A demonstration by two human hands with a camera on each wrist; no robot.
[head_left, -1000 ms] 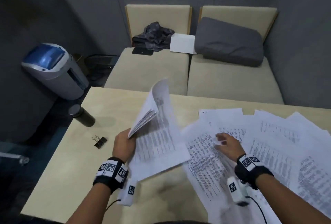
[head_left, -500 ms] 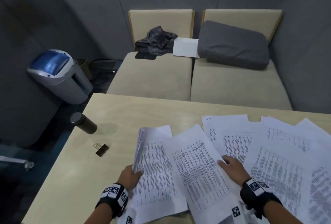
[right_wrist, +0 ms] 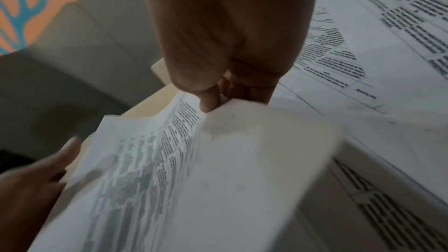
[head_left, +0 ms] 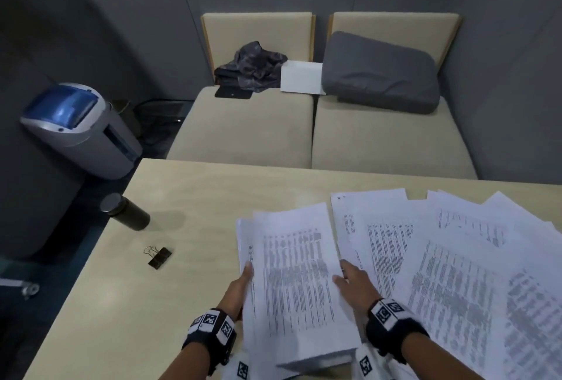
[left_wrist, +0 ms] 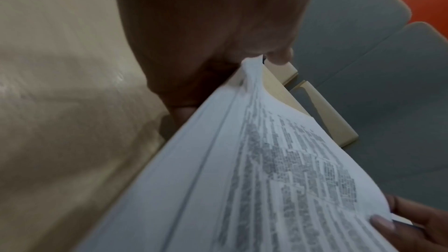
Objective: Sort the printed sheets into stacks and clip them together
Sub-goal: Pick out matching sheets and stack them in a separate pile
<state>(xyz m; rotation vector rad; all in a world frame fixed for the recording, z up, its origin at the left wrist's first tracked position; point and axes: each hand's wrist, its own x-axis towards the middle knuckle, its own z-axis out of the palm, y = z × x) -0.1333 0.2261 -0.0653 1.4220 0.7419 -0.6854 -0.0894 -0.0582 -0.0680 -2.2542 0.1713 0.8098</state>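
A stack of printed sheets (head_left: 295, 282) sits at the near middle of the pale wooden table (head_left: 197, 197), its near end lifted a little. My left hand (head_left: 246, 273) grips its left edge, and the left wrist view shows the thumb over the top sheet of the stack (left_wrist: 266, 179). My right hand (head_left: 342, 273) pinches the right edge, thumb on top, as the right wrist view shows on the stack (right_wrist: 194, 179). More loose printed sheets (head_left: 456, 258) lie fanned out to the right. A black binder clip (head_left: 159, 257) lies on the table left of the stack.
A dark bottle (head_left: 126, 212) lies near the table's left far corner. A grey and blue bin (head_left: 79, 127) stands on the floor to the left. Behind the table is a beige sofa (head_left: 243, 130) with a grey cushion (head_left: 380, 72), cloth and a white sheet.
My left hand has lowered the raised stack onto the table. My right hand slid a sheet leftward onto it. Both hands now hold the stack by its sides.
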